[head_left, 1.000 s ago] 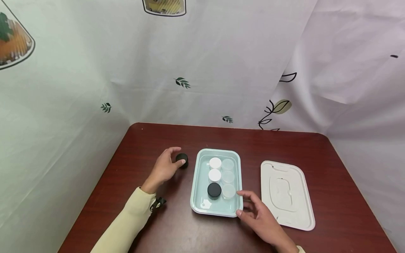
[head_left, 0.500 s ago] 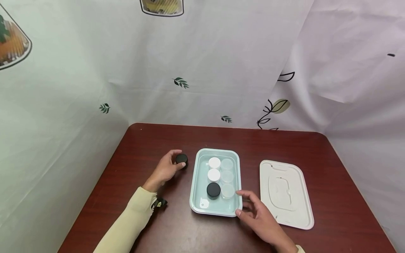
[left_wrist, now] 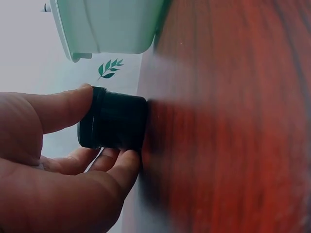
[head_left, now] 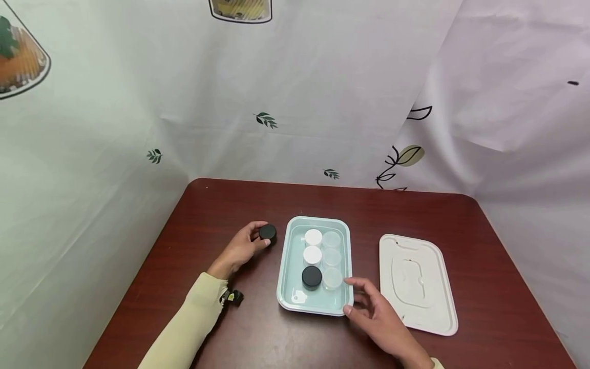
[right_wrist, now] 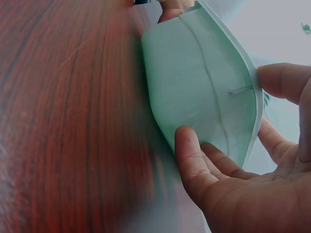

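Note:
My left hand [head_left: 239, 248] pinches a black screw-top jar [head_left: 268, 233] between thumb and fingers, left of the box. In the left wrist view the jar [left_wrist: 119, 119] stands upright, its base at the table surface. A light blue plastic box [head_left: 288, 266] sits mid-table. My right hand [head_left: 378, 320] holds its near right corner; in the right wrist view, the thumb and a finger meet the rim while other fingers lie along the outer wall [right_wrist: 189, 73]. Inside are two white-lidded jars [head_left: 313, 255], a black-lidded jar [head_left: 312, 277] and three clear-lidded jars [head_left: 332, 258].
A white lid [head_left: 417, 287] lies flat on the table to the right of the box, beyond my right hand. The dark red wooden table [head_left: 239, 200] ends at a pale printed cloth [head_left: 295, 92] behind and at both sides.
The left hand's fingers have closed in around the black jar, which has shifted very slightly right. The right hand stays at the box corner.

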### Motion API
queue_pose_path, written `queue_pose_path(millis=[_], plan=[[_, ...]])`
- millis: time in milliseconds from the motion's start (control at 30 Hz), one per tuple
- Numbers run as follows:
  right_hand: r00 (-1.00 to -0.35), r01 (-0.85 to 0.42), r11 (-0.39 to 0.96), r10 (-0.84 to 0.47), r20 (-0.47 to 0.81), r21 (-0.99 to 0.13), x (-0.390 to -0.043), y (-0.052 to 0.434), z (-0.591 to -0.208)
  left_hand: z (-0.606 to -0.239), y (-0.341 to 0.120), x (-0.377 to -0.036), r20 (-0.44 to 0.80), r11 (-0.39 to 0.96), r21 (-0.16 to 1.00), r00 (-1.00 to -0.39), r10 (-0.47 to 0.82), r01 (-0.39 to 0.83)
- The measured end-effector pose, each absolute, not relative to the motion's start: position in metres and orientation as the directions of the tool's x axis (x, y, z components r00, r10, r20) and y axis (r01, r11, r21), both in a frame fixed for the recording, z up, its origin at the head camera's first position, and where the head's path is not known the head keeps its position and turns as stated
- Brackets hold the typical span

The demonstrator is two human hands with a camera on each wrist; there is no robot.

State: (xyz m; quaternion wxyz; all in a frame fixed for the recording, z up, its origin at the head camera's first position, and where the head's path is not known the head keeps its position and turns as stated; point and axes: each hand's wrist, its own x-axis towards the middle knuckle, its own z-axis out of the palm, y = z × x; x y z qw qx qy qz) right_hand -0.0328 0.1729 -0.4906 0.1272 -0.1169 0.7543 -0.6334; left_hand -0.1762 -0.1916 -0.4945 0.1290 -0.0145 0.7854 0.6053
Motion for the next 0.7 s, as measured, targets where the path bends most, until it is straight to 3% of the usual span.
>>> queue_pose_path(millis=[433, 700], plan=[[-0.938, -0.023, 0.177, -0.346, -0.041, -0.984, -0.032, 0.173, -0.492, -0.495, -0.195, -0.178, -0.202, 0.22, 0.961, -0.97, 0.138, -0.169], [-0.935, -0.017, 0.181, -0.352, -0.049, -0.983, -0.034, 0.175, -0.493, -0.457, -0.191, -0.165, -0.135, 0.226, 0.97, -0.977, 0.167, -0.095]])
